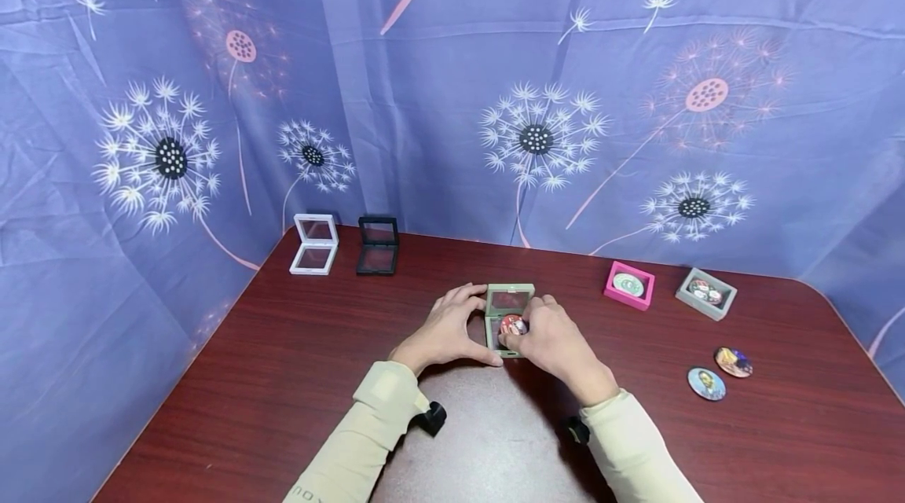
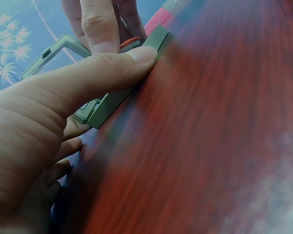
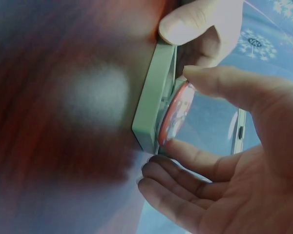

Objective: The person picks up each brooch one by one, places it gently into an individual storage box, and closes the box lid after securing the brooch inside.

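A small light-green hinged display case (image 1: 510, 288) with clear windows stands unfolded on the table in front of me. My left hand (image 1: 447, 332) steadies it from the left, fingers at the back by the lid and thumb on the front edge. My right hand (image 1: 562, 339) pinches a red-rimmed round badge (image 3: 178, 114) between thumb and index finger. In the right wrist view the badge tilts within the case's lower half (image 3: 154, 97). From the left wrist view, the left thumb (image 2: 105, 73) lies along the green wall, and the badge is mostly hidden.
Toward the back left of the dark red table (image 1: 283, 377) are an open white case (image 1: 313, 261) and an open black case (image 1: 378, 260). At right sit a pink case (image 1: 611, 283) and a grey case (image 1: 684, 283), each holding a badge, with two loose badges (image 1: 707, 383) nearer me.
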`<action>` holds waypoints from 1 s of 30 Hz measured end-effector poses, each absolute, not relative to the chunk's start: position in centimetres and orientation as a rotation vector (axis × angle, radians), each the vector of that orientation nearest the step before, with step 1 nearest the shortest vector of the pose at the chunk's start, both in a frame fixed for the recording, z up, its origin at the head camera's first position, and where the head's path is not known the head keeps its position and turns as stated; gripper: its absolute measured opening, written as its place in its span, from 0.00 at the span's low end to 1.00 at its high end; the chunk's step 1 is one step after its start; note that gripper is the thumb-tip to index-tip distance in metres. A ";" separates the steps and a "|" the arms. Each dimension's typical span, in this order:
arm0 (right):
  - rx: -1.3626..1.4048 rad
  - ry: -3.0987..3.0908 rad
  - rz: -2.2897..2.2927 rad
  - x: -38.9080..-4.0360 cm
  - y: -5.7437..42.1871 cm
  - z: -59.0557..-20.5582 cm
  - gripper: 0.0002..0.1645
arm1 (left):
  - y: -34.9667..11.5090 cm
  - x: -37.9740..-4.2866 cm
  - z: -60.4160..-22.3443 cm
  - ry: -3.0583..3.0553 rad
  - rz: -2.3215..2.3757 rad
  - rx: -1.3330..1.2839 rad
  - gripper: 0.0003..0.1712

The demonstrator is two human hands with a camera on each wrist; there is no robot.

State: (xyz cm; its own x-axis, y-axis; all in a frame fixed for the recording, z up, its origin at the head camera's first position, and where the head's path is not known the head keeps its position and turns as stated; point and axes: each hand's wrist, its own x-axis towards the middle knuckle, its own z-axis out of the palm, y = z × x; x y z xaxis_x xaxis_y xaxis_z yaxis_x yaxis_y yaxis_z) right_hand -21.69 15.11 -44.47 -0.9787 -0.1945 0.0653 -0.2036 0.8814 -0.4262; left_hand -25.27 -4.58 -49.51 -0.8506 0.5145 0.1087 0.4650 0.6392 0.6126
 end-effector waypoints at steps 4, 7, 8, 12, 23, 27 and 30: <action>0.268 -3.031 0.700 -21.6 14.7 -44.5 0.23 | -4.6 -25.2 -49.5 2.775 1.004 0.832 0.42; 0.239 -3.030 0.703 -21.5 14.6 -44.7 0.24 | -4.6 -25.2 -49.5 2.770 1.004 0.829 0.42; 0.234 -3.028 0.703 -21.5 14.5 -44.7 0.24 | -4.6 -25.2 -49.4 2.771 1.001 0.831 0.42; 0.228 -3.009 0.692 -21.4 14.3 -44.9 0.26 | -4.6 -25.3 -49.4 2.775 0.998 0.834 0.42; 0.195 -2.999 0.659 -21.2 13.8 -45.1 0.25 | -4.6 -25.3 -49.6 2.778 1.010 0.842 0.40; 0.183 -3.005 0.652 -21.3 13.8 -45.1 0.27 | -4.6 -25.3 -49.5 2.776 1.012 0.837 0.40; 0.184 -3.006 0.657 -21.2 13.8 -45.2 0.28 | -4.6 -25.3 -49.5 2.775 1.015 0.835 0.40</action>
State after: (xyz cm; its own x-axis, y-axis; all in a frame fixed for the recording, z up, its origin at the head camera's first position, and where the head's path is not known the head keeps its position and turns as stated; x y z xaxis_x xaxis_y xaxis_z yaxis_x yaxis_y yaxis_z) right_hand -21.21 13.80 -45.15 -0.9911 -0.1039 0.0828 -0.1290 0.9021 -0.4117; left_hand -25.30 -4.57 -49.51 -0.8496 0.5147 0.1153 0.4677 0.6339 0.6160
